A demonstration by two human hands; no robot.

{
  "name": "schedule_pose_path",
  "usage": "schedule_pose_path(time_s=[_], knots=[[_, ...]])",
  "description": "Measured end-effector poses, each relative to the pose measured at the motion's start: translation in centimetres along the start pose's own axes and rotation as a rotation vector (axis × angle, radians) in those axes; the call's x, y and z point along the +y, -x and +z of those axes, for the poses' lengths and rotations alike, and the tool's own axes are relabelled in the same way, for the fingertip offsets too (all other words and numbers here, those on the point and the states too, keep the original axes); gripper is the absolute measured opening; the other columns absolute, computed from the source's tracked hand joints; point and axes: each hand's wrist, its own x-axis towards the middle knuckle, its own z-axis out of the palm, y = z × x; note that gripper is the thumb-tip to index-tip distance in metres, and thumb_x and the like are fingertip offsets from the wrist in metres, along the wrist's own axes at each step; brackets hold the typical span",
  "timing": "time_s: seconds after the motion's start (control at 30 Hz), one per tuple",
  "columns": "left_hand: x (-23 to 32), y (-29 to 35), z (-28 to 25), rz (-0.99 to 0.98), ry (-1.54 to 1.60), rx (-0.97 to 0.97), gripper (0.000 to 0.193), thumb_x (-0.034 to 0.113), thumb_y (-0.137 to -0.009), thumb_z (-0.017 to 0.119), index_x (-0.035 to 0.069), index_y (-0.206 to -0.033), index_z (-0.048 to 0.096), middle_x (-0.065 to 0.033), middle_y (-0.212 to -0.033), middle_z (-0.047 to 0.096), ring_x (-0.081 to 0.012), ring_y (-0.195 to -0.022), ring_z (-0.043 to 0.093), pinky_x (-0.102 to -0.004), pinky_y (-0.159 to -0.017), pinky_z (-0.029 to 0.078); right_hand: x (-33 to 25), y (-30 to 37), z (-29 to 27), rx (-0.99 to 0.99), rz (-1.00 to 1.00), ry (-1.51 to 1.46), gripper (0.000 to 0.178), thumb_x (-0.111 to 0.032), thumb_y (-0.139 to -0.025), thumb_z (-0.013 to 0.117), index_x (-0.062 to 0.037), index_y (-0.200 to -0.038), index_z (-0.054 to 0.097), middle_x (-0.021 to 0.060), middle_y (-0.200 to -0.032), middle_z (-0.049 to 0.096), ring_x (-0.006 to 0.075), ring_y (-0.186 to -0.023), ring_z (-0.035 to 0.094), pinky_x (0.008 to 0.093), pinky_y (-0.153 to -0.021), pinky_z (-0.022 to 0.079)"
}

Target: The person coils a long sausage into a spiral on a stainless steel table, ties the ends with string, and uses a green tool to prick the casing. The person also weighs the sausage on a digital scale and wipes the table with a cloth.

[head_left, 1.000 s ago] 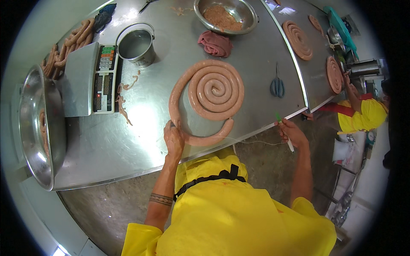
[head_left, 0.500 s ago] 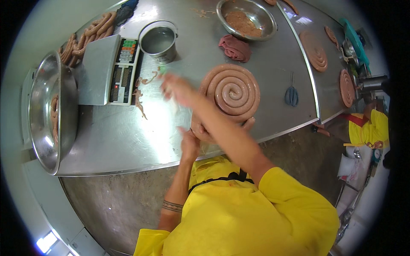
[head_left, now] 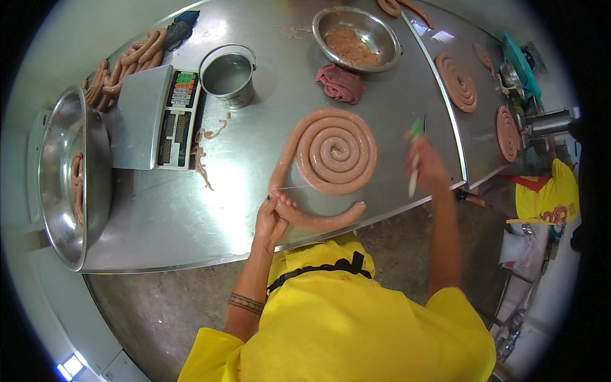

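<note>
A long raw sausage (head_left: 336,151) lies coiled in a flat spiral on the steel table. Its outer end bends round toward me and stops in a loose tail (head_left: 331,221). My left hand (head_left: 270,223) is closed round the sausage at that bend. A thin string (head_left: 294,188) stretches rightward from there toward the coil; its far end is lost to sight. Off to the right, my right hand (head_left: 428,167), blurred by motion, grips a slim white-and-green stick (head_left: 413,181) above the table. Behind that hand, the scissors are mostly hidden.
Left stand a digital scale (head_left: 143,118), a large steel bowl (head_left: 89,191) and piled sausages (head_left: 133,60). Casing scraps (head_left: 200,159) lie by the scale. Beyond are a water bucket (head_left: 228,79), a red cloth (head_left: 340,84) and a meat bowl (head_left: 356,41). A person (head_left: 548,197) works at right.
My right hand has swung from the left, across my left arm, out to the right with the stick. The sausage's bend and tail are now uncovered. My left hand stays at the bend.
</note>
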Motion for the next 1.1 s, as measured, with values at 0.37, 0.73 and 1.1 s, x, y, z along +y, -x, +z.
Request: schedule_pose_path(time_s=[0.37,0.73,1.1], knots=[[1.8,2.6,1.6,1.025,-1.993,0.271,0.024,0.008,-0.092,0.059,0.002,-0.114,0.065,-0.0261,-0.12,0.063,-0.0445,-0.13,0.041,-0.0593,-0.104,0.033,6.6,-3.5,24.4,-0.879,-0.465,1.029,0.029,-0.014,-0.099,0.053,-0.0044,-0.127,0.05,0.0202,-0.098,0.063,0.0316,-0.091,0.065,0.0384,-0.082,0.049],[-0.6,1.1,-1.3,0.482,-1.759,0.435,0.028,0.017,-0.1,0.052,-0.005,-0.084,0.06,-0.0211,-0.07,0.064,-0.035,-0.06,0.062,-0.0424,-0.056,0.05,1.5,-1.4,19.2,-0.407,-0.273,0.064,0.031,-0.017,-0.099,0.054,-0.0061,-0.127,0.052,0.0084,-0.101,0.061,0.0196,-0.096,0.058,0.0339,-0.087,0.046],[2.2,3.3,0.9,0.701,-1.543,0.505,0.017,0.008,-0.097,0.053,-0.003,-0.106,0.061,-0.0248,-0.128,0.057,-0.0328,-0.091,0.065,-0.0386,-0.074,0.053,11.6,-1.9,17.8,-0.44,-0.631,1.025,0.032,-0.016,-0.098,0.053,-0.0049,-0.127,0.046,0.0167,-0.1,0.065,0.0318,-0.094,0.067,0.0419,-0.073,0.05]])
